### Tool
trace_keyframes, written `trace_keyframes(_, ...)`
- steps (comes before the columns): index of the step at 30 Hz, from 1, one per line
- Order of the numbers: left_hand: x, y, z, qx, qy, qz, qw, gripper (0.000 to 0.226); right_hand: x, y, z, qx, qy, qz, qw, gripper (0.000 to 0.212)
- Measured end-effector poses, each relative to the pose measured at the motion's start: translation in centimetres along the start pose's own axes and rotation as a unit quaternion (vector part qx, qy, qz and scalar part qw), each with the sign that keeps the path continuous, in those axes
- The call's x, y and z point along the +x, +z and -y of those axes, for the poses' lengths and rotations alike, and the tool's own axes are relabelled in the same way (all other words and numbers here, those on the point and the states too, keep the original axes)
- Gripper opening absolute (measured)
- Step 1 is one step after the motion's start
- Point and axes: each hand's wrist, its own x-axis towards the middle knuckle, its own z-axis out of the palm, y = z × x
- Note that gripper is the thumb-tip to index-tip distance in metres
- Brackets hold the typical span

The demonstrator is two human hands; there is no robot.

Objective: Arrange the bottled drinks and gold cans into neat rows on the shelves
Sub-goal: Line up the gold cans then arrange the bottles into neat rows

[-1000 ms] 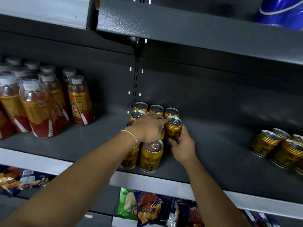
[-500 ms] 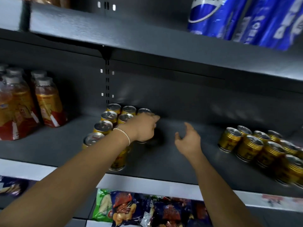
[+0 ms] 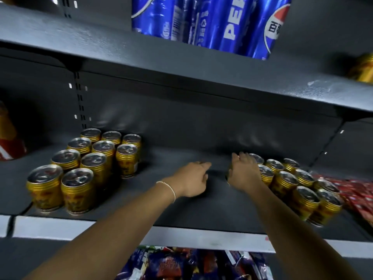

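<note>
**Hands Reaching for the Second Block of Gold Cans**

At the far left edge of the frame, a bottled drink [image 3: 9,136] with an orange and red label is showing only in part, cut off by the border. Just right of it, in the left-centre, a block of gold cans [image 3: 88,166] is standing upright in tidy rows on the dark middle shelf [image 3: 201,207], running from the back wall toward the front lip. In the centre, the left hand [image 3: 191,179], a thin bracelet at its wrist, is hovering over bare shelf with fingers loosely curled and nothing in them. Beside it, the right hand [image 3: 244,172] is lying spread and empty against the near end of a second group of gold cans [image 3: 292,184] at centre-right; whether the palm is actually touching a can is hard to tell, since the hand is covering the nearest ones.

Judging by this, the left block looks finished and the right group is the step in hand. The next move is likely calling for both hands to close round these cans and square them up, or slide them across the gap.

Motion blur is softening the can labels. Blue cola cans [image 3: 210,23] at the top and snack packets [image 3: 181,263] at the bottom are cropped, as is a gold object at the upper right.
</note>
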Motion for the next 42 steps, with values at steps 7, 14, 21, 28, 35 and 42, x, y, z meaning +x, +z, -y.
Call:
trace_keyframes(7,-0.5,1.8,0.1,-0.006,-0.034,0.01,0.999,0.048,1.2,-0.2,-0.9,-0.007,-0.035,-0.015,0.999,0.053)
trace_keyframes(14,-2.0,2.0,0.4,0.009,-0.041,0.019,0.999,0.05,0.7,0.0,-1.3,0.05,-0.05,0.002,0.998,0.059)
trace_keyframes(21,-4.0,0.6,0.4,0.025,-0.031,0.012,0.999,0.043,0.4,-0.5,-1.1,0.089,-0.047,-0.025,0.995,0.048)
trace_keyframes(28,-5.7,0.0,1.3,0.038,-0.023,0.019,0.999,0.043,0.5,-0.8,0.3,0.222,0.017,-0.132,0.966,0.028)
trace_keyframes(35,-5.9,-0.9,2.1,-0.027,-0.034,-0.011,0.999,0.049,-0.7,-2.9,4.0,0.435,0.073,-0.088,0.893,0.038)
trace_keyframes(42,-6.7,-2.8,3.3,-0.203,-0.083,-0.032,0.975,0.086,-3.8,-7.1,9.6,0.597,0.039,-0.001,0.801,0.052)
